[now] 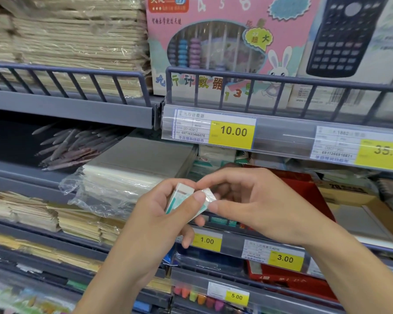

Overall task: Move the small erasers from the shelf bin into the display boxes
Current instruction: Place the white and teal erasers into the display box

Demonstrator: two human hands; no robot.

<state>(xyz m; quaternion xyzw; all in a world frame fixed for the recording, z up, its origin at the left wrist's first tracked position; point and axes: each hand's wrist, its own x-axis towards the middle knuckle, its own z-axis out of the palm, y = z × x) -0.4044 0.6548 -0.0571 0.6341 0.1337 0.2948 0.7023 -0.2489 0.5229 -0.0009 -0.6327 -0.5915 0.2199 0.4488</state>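
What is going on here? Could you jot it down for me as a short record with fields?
place: shop shelves of stationery
left hand: grips small erasers with white and teal sleeves
right hand: pinches the clear wrapper at the erasers' end
behind the hands: a red display box, partly hidden
shelf above: pink counting frame box, tag 10.00; calculator box
tags below: 1.00, 3.00, 5.00
task state: erasers in hand, not yet placed

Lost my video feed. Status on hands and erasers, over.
Left hand grips the erasers. Right hand pinches their clear wrap. Held in front of the shelf, nothing in the way.
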